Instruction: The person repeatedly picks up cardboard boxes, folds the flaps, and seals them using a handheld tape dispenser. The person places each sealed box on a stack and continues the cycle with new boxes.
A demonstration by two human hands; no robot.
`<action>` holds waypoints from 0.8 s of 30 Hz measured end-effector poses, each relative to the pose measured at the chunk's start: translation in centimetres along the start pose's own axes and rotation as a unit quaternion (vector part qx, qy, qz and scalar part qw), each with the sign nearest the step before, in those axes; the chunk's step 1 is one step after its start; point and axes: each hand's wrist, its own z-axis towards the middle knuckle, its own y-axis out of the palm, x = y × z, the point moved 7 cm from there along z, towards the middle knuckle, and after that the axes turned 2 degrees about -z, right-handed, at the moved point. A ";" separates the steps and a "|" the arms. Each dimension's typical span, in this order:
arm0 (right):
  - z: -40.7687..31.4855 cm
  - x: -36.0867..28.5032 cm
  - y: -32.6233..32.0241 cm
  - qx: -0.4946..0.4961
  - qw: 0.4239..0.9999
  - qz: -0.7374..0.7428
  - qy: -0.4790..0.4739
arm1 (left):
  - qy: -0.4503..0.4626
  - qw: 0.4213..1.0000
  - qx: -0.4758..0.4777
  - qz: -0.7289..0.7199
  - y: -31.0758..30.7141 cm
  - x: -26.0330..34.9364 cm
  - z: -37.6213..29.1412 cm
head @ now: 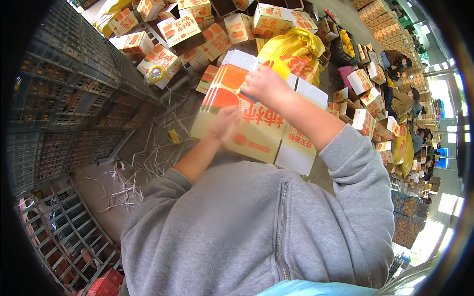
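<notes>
In front of me are several flattened fruit cartons [259, 138], overlapping in a stack, printed with orange fruit and red writing. Their white flaps stick out at the far end. My right hand [267, 88] grips what looks like a tape dispenser [280, 68], yellow and orange with a blue part below the fist. It is held over the cartons' printed face. My left hand [227, 124] is blurred over the near left part of the top carton. Whether its fingers touch the board or pinch something cannot be seen.
Folded-open cartons [181, 31] lie heaped beyond, beside a yellow sack [296, 51]. A tape roll [156, 74] rests on one carton. Stacked fruit crates [74, 81] stand at left. White strapping strips [126, 192] litter the floor. People [401, 98] sit among cartons at right.
</notes>
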 end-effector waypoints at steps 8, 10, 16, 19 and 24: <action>-8.6 0.0 0.7 -0.332 0.929 0.157 0.045 | 0.025 0.999 -0.020 0.023 -1.5 4.8 -2.9; -11.4 1.8 -1.4 -0.174 0.937 0.272 0.135 | 0.031 0.998 -0.044 0.040 -3.9 4.3 -4.9; -24.7 -2.8 5.3 0.146 0.348 0.770 0.514 | -0.157 0.817 0.049 0.552 -27.3 0.8 -16.5; -30.1 -11.8 9.5 0.278 0.036 0.761 0.585 | -0.492 0.468 0.013 0.734 -36.9 0.8 -25.1; -33.5 -15.8 12.3 0.261 0.079 0.711 0.648 | 0.001 0.817 0.077 0.571 -23.6 8.5 -11.2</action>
